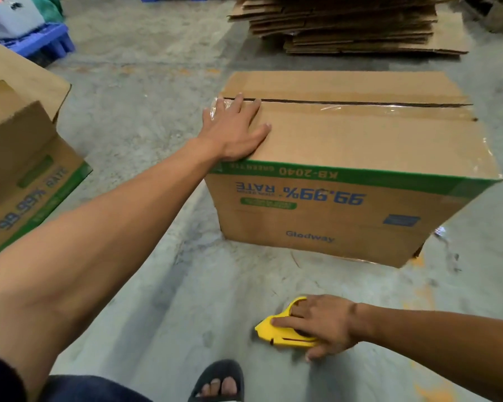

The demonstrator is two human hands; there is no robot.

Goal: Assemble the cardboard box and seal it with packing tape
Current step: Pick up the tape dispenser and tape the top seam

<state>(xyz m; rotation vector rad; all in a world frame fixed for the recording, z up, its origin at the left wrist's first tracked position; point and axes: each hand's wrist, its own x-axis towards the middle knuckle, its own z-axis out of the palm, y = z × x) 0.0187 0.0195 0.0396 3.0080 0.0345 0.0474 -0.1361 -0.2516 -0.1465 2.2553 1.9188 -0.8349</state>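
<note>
Right hand [325,324] low on the concrete floor, fingers wrapped on yellow plastic tape dispenser [285,332]. Left hand [234,129] flat, open, on brown printed cardboard box [346,158], ahead of the dispenser. Taped seam [360,107] runs left-right; left hand nearer.

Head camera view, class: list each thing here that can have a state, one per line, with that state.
Cardboard box: flaps closed, clear tape along the seam, printing upside down.
Left hand: flat on the box top.
Right hand: resting on the tape dispenser.
Tape dispenser: lying on the floor.
Second box: flaps open.
Stacked cardboard: flat, unassembled.
</note>
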